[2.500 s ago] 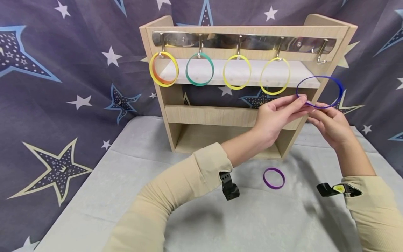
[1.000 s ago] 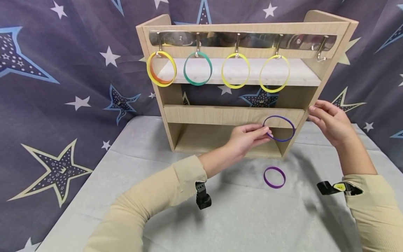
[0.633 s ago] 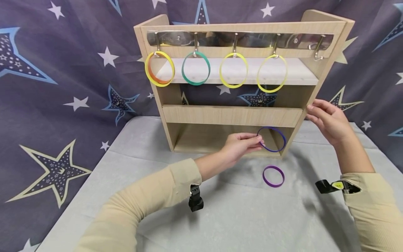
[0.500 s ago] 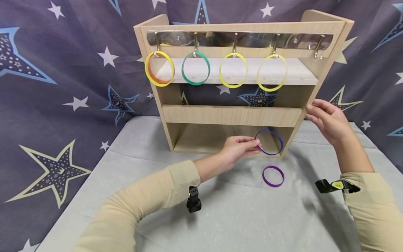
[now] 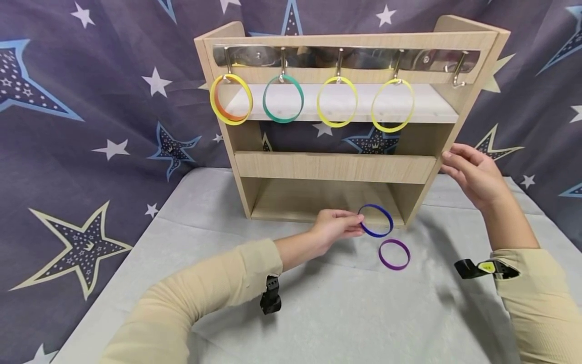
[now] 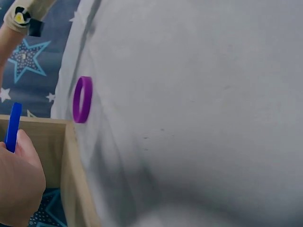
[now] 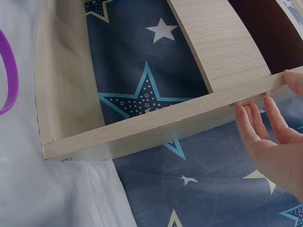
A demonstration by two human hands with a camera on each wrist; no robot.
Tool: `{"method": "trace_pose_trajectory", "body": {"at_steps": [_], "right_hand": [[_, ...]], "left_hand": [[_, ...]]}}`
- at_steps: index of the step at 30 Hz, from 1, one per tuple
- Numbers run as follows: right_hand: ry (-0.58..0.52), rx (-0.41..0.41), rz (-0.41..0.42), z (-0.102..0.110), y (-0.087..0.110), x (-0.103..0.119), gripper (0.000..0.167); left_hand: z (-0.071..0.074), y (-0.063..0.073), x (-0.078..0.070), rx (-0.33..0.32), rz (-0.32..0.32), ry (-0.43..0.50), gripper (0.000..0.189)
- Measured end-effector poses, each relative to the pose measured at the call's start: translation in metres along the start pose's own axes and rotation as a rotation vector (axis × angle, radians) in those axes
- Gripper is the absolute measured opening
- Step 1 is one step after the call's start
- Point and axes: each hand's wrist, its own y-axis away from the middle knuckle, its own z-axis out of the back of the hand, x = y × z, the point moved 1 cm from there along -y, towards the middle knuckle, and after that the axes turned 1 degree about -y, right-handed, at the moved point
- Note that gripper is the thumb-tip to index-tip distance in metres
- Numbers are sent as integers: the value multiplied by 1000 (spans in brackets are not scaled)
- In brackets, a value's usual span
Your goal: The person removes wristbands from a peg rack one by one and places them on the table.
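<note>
Sleeves: beige on both forearms, left sleeve (image 5: 206,283) and right sleeve (image 5: 536,298), each with a black wrist device (left device (image 5: 271,298), right device (image 5: 486,269)).
Work surface: grey cloth (image 5: 345,313).
Purple ring: lies on the grey cloth (image 5: 394,268) in front of the rack's lower right corner, just beside the blue ring and apart from it.
Left hand (image 5: 334,230): thumb and fingers pinch the left edge of the blue ring.
Blue ring (image 5: 375,235): in the left hand, tilted, in front of the lower compartment's right part; contact with the cloth cannot be told.
Right hand (image 5: 475,174): fingers extended, tips touching the outer face of the rack's right side panel; thumb at the panel's front edge.
Rack: light wooden frame (image 5: 336,167), upright, with a white shelf (image 5: 434,103) in its upper part.
Hung rings, left to right: yellow with an orange band inside (image 5: 232,121), green ring (image 5: 284,120), yellow ring (image 5: 337,124), yellow ring (image 5: 385,130); one hook each.
Hook rail: polished metal (image 5: 309,56), five hooks, across the rack's top board.
Backdrop: dark fabric (image 5: 50,162) with printed stars.
</note>
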Motion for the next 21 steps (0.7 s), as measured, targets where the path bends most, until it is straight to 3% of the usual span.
{"method": "trace_pose_trajectory", "body": {"at_steps": [21], "right_hand": [[-3,1,2,1,-1,0,23]], "left_hand": [[16,1,40,-44,112,-200,23]]}}
